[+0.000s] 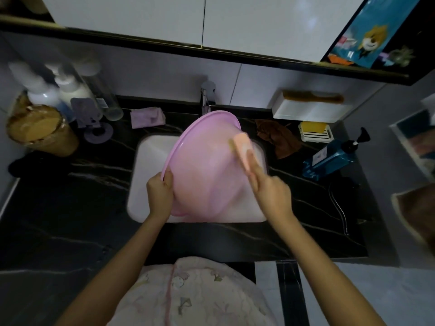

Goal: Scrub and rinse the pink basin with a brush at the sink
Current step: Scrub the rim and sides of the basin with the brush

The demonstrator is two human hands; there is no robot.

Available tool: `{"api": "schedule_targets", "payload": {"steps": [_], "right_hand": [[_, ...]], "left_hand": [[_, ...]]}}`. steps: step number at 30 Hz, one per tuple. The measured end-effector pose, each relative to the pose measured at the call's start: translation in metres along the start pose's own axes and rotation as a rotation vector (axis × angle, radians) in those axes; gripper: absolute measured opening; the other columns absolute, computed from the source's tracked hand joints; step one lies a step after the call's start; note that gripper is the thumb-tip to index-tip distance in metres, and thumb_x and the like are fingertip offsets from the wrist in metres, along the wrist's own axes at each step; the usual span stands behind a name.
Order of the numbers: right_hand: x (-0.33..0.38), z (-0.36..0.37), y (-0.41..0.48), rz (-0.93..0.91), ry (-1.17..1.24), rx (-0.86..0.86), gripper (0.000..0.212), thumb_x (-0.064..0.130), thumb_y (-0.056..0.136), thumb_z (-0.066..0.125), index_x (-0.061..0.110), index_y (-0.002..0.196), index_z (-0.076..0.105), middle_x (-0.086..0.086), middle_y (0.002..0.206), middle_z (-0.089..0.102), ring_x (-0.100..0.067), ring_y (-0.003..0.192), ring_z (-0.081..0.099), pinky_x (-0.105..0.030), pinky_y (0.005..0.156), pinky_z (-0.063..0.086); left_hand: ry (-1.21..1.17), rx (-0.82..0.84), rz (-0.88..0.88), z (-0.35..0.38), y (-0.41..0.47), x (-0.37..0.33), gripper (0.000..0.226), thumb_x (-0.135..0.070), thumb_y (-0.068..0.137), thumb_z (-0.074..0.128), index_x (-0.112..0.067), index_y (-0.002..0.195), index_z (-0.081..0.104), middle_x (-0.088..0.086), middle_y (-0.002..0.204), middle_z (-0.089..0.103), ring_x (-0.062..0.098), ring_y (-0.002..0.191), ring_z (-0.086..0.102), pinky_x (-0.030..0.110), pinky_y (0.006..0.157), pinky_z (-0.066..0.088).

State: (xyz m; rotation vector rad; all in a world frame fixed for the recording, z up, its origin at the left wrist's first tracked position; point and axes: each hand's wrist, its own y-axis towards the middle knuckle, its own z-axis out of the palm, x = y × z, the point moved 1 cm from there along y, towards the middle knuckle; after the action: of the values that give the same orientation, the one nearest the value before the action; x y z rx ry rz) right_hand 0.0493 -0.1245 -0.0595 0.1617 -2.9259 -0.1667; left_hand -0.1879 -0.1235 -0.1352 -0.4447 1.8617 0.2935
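The pink basin point(204, 165) is tipped on its side over the white sink point(146, 165), its outer bottom turned toward me and to the right. My left hand point(160, 191) grips the basin's rim at the lower left. My right hand point(270, 191) holds a peach-pink brush point(242, 149) against the basin's outer wall at the upper right; the brush is blurred. The faucet point(207, 95) stands behind the basin, at the back of the sink.
The black marble counter point(70, 220) surrounds the sink. On the left stand bottles point(58, 90), a brown tub point(40, 130) and a purple cloth point(147, 117). On the right lie a brown rag point(277, 137), a soap dish point(315, 132) and a blue pump bottle point(332, 156).
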Motion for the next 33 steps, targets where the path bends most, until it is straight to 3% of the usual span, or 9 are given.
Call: {"api": "schedule_targets", "payload": {"steps": [2, 5, 7, 11, 15, 20, 25, 29, 33], "right_hand": [[0.002, -0.002, 0.004, 0.01, 0.072, 0.055, 0.055, 0.032, 0.1, 0.042, 0.025, 0.15, 0.019, 0.004, 0.05, 0.04, -0.01, 0.038, 0.04, -0.02, 0.036, 0.024], [0.025, 0.016, -0.022, -0.383, -0.015, 0.104, 0.054, 0.041, 0.093, 0.043, 0.029, 0.144, 0.031, 0.003, 0.044, 0.046, -0.012, 0.032, 0.044, -0.022, 0.032, 0.032], [0.023, 0.014, -0.024, -0.473, -0.128, 0.142, 0.052, 0.048, 0.091, 0.035, 0.033, 0.142, 0.033, 0.003, 0.045, 0.048, -0.013, 0.032, 0.046, -0.022, 0.032, 0.033], [0.018, -0.005, 0.007, -0.187, -0.102, 0.013, 0.053, 0.044, 0.094, 0.033, 0.026, 0.143, 0.042, 0.007, 0.042, 0.029, -0.007, 0.027, 0.03, -0.015, 0.033, 0.007], [0.007, -0.016, 0.03, 0.068, 0.062, 0.154, 0.055, 0.041, 0.102, 0.026, 0.032, 0.151, 0.005, 0.003, 0.058, 0.045, -0.004, 0.045, 0.038, -0.019, 0.039, 0.023], [0.023, -0.049, 0.014, -0.269, -0.152, 0.35, 0.054, 0.044, 0.101, 0.023, 0.041, 0.149, -0.002, -0.007, 0.081, 0.059, -0.024, 0.07, 0.06, -0.03, 0.054, 0.039], [-0.013, -0.053, 0.077, 0.139, -0.069, 0.427, 0.05, 0.038, 0.102, 0.022, 0.031, 0.151, 0.015, -0.015, 0.106, 0.064, -0.03, 0.089, 0.061, -0.039, 0.072, 0.05], [0.009, -0.045, 0.042, -0.024, -0.105, 0.386, 0.052, 0.035, 0.102, 0.023, 0.028, 0.151, 0.005, -0.008, 0.085, 0.06, -0.023, 0.069, 0.057, -0.038, 0.064, 0.052], [-0.013, -0.051, 0.035, -0.073, -0.068, 0.381, 0.053, 0.038, 0.102, 0.025, 0.031, 0.151, 0.005, -0.004, 0.075, 0.057, -0.02, 0.064, 0.059, -0.039, 0.062, 0.054]], "left_hand": [[0.002, -0.003, 0.007, 0.001, 0.001, -0.001, 0.048, -0.014, 0.099, 0.044, -0.018, 0.052, 0.032, -0.002, 0.051, 0.034, 0.009, 0.049, 0.031, 0.015, 0.043, 0.025], [0.01, -0.002, 0.0, 0.002, 0.003, -0.003, 0.049, -0.016, 0.098, 0.045, -0.017, 0.051, 0.031, -0.002, 0.05, 0.032, 0.009, 0.049, 0.03, 0.015, 0.042, 0.025], [0.026, 0.019, 0.018, 0.005, 0.005, -0.005, 0.05, -0.017, 0.098, 0.046, -0.018, 0.051, 0.03, -0.002, 0.049, 0.032, 0.009, 0.048, 0.029, 0.016, 0.042, 0.025], [0.047, 0.036, 0.044, 0.006, 0.009, -0.008, 0.05, -0.019, 0.098, 0.047, -0.019, 0.051, 0.031, -0.003, 0.048, 0.033, 0.01, 0.047, 0.031, 0.016, 0.042, 0.025], [0.032, 0.031, 0.053, 0.006, 0.0, -0.014, 0.05, -0.013, 0.098, 0.047, -0.021, 0.05, 0.031, -0.005, 0.048, 0.033, 0.008, 0.046, 0.031, 0.013, 0.042, 0.028], [0.035, 0.096, 0.049, 0.006, -0.004, -0.007, 0.047, -0.013, 0.096, 0.049, -0.02, 0.052, 0.037, -0.003, 0.048, 0.038, 0.011, 0.047, 0.037, 0.018, 0.047, 0.03], [0.064, 0.123, 0.085, 0.014, -0.002, -0.02, 0.047, -0.014, 0.096, 0.05, -0.023, 0.051, 0.037, -0.006, 0.047, 0.038, 0.008, 0.046, 0.037, 0.016, 0.047, 0.03], [0.048, 0.123, 0.062, 0.01, -0.002, -0.014, 0.046, -0.013, 0.095, 0.051, -0.024, 0.052, 0.039, -0.006, 0.048, 0.039, 0.009, 0.047, 0.038, 0.021, 0.048, 0.03], [0.064, 0.172, 0.067, 0.012, -0.005, -0.013, 0.043, -0.013, 0.095, 0.051, -0.025, 0.055, 0.043, -0.006, 0.05, 0.044, 0.009, 0.049, 0.042, 0.022, 0.049, 0.032]]}}
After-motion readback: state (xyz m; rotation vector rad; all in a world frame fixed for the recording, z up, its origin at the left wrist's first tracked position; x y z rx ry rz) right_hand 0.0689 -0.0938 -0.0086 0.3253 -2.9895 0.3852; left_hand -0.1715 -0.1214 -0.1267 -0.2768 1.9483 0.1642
